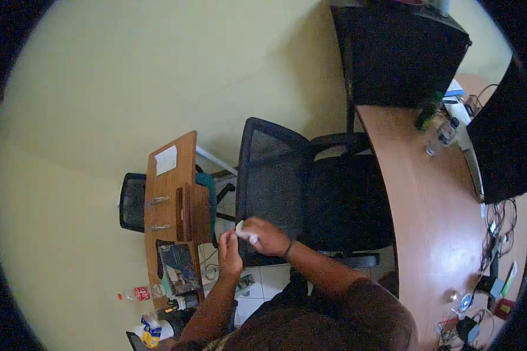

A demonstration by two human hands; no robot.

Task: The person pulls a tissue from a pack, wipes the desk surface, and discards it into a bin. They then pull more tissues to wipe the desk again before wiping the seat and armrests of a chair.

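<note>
A crumpled white cloth or tissue (245, 232) is in my right hand (267, 237), which is closed around it and slightly blurred. A dark band circles my right wrist. Just to the left is my left hand (231, 256), its fingers stretched out with a gap between them and the fingertips right at the cloth's left end. Both hands overlap the lower corner of a black mesh chair's backrest (272, 169) in this view. The chair's dark seat (348, 199) extends to the right of the backrest.
A curved wooden desk (416, 205) on the right bears a water bottle (443, 137), a green bottle (428, 113), a monitor and tangled cables. To the left, a small wooden desk (158, 202) holds paper and a spiral notebook (178, 266). A cola-labelled bottle (140, 293) lies nearby.
</note>
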